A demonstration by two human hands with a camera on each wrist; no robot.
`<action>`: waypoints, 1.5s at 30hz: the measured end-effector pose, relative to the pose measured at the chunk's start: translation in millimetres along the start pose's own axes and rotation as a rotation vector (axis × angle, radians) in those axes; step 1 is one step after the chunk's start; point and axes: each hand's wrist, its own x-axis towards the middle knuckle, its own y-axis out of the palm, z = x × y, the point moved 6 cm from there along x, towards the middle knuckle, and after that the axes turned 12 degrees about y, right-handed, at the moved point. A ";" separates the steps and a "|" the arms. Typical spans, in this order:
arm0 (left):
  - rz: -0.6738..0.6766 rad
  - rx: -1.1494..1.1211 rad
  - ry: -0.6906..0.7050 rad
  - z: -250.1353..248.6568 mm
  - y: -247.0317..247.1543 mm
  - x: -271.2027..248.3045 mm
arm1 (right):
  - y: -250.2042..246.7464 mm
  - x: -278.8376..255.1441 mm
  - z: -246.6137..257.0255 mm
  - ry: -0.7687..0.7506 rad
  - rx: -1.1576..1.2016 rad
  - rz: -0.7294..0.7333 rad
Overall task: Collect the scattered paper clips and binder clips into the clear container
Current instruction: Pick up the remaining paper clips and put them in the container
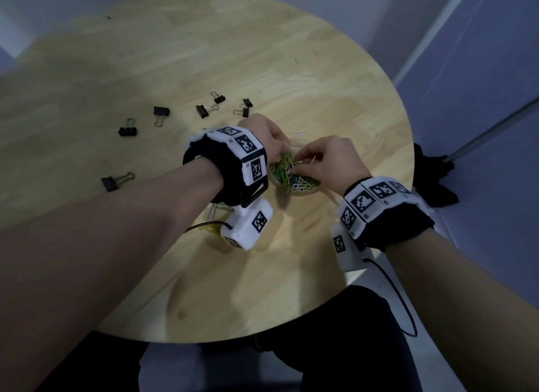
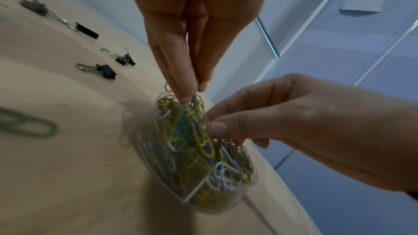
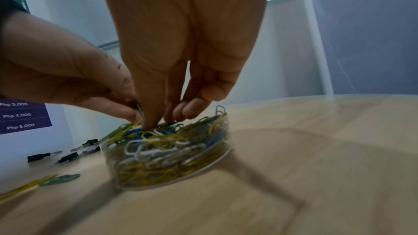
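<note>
- Both my hands meet over the clear container (image 1: pixel 294 181) in the head view: my left hand (image 1: pixel 267 137) and my right hand (image 1: pixel 335 161) have fingertips down in the heap of paper clips (image 1: pixel 287 172), I judge to press the pile down so it stays inside. The container sits on the bench (image 1: pixel 204 56) near its right edge, close to me so both hands reach. Black binder clips (image 1: pixel 161 111) lie scattered to the left, still uncollected, and one white paper clip (image 1: pixel 299 134) lies just beyond the container.
- Left wrist view: my left hand (image 2: pixel 183 71) has its fingers drawn together, pinching a few clips at the top of the pile. My right hand (image 2: pixel 282 122) curls in from the side, thumb and fingers against the clips.
- Right wrist view: my right hand (image 3: pixel 172 96) has its fingertips (image 3: pixel 149 124) bunched and pushed into the pile; whether they actually grip a clip I cannot tell. The container (image 3: pixel 167 158) is heaped above its rim, so loose clips could spill.
</note>
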 end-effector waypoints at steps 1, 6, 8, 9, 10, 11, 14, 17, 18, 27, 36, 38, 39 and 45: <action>-0.006 -0.005 -0.018 -0.2 -0.2 0.7 | 0.0 0.3 1.7 -0.002 0.001 -0.005; 0.006 -0.067 -0.083 7.3 -3.6 3.8 | 3.6 -0.6 6.0 -0.016 0.028 0.024; -0.013 -0.116 -0.042 3.5 -4.4 4.0 | -3.6 0.3 2.1 0.001 0.072 -0.015; -0.026 -0.128 -0.020 0.7 -5.4 4.1 | -9.7 1.4 -0.5 0.009 0.091 -0.049; -0.034 -0.133 -0.005 -2.3 -7.1 3.5 | -15.8 2.5 -3.1 0.014 0.091 -0.081; -0.028 -0.128 0.010 -5.3 -8.4 2.8 | -20.6 3.5 -5.6 0.020 0.068 -0.101; 0.119 -0.036 0.054 -10.3 -4.0 0.7 | -18.6 5.2 -10.7 0.068 -0.069 -0.049; 0.191 -0.027 0.059 -8.5 2.9 -1.8 | -5.1 5.9 -9.1 0.092 -0.192 0.039; 0.183 -0.047 0.066 -9.1 3.9 -2.3 | -1.2 5.7 -7.6 0.096 -0.209 0.062; 0.032 0.212 -0.054 14.4 -14.4 -15.4 | 4.3 19.1 -5.3 0.039 -0.253 0.042; -0.013 0.082 -0.067 9.7 -2.8 -15.8 | 7.8 20.0 -2.8 0.026 -0.362 0.136; 0.018 0.109 -0.051 8.3 -1.2 -14.5 | 4.7 17.9 -1.2 0.033 -0.371 0.151; 0.024 0.124 -0.045 8.2 -1.2 -14.2 | 4.3 17.3 -0.7 0.034 -0.379 0.162; -0.006 0.291 0.116 -4.9 -8.2 -8.3 | 1.5 18.5 0.6 0.020 -0.391 0.191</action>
